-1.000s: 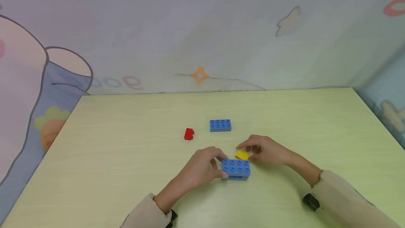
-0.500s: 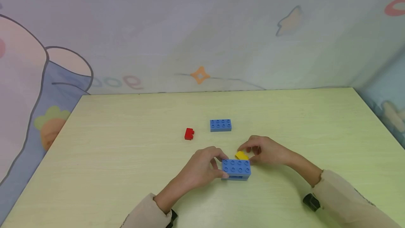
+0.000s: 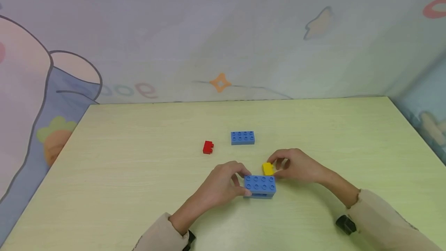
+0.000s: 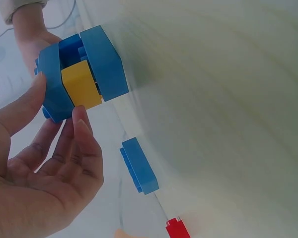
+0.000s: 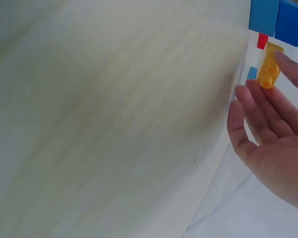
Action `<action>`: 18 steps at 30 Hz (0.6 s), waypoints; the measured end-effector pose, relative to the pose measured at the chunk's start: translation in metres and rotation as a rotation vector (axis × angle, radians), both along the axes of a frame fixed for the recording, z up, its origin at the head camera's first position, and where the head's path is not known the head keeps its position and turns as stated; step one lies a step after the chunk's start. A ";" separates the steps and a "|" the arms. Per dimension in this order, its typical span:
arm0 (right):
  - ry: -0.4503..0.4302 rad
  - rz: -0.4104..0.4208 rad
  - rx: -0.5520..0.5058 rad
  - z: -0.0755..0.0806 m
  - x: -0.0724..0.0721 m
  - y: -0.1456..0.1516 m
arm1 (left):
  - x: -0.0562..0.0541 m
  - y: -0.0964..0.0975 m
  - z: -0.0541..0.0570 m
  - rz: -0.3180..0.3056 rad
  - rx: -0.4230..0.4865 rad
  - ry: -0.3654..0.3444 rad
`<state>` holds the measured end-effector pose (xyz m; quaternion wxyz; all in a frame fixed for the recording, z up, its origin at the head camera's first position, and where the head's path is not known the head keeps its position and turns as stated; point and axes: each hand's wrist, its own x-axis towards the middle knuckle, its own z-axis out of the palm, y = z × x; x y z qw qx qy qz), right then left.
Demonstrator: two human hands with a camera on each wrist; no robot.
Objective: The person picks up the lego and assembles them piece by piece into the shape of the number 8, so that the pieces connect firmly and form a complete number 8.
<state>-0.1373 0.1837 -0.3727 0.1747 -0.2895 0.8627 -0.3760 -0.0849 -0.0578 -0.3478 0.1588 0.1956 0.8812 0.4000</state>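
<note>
My left hand [image 3: 221,185] grips the left end of a stack of blue toy building bricks [image 3: 259,184], thumb on the near side and fingers on the far side. From the left wrist view, a yellow brick [image 4: 82,85] and a blue piece [image 4: 69,51] show between the stack's two long blue bricks. Just behind the stack, my right hand [image 3: 297,167] pinches a second, small yellow brick [image 3: 268,169] between thumb and fingertips. Its studs point toward the right palm, as the right wrist view [image 5: 269,74] also shows. The left wrist view hides this brick.
A loose blue eight-stud brick [image 3: 242,138] lies farther back on the pale wooden table [image 3: 139,165]. To its left a small red brick [image 3: 208,147] rests on its side. A printed cloth [image 3: 223,38] hangs behind the table's back edge.
The yellow brick in the right hand has turned, so its studs now face right, and it has shifted slightly right and back. The left hand and stack have stayed in place.
</note>
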 end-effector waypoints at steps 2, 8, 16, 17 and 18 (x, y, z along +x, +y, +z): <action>-0.006 -0.007 -0.002 0.002 0.000 0.001 | 0.000 0.000 0.000 -0.003 0.002 0.004; -0.014 0.006 -0.006 0.009 0.004 0.003 | 0.000 0.000 0.000 -0.005 0.007 0.001; 0.043 0.040 0.014 0.020 0.011 0.005 | -0.001 0.000 -0.001 -0.005 0.013 0.007; 0.053 0.039 0.014 0.022 0.012 0.005 | -0.001 0.000 -0.001 -0.005 0.012 0.006; 0.061 0.038 0.014 0.023 0.012 0.005 | 0.000 0.000 -0.001 -0.005 0.012 0.006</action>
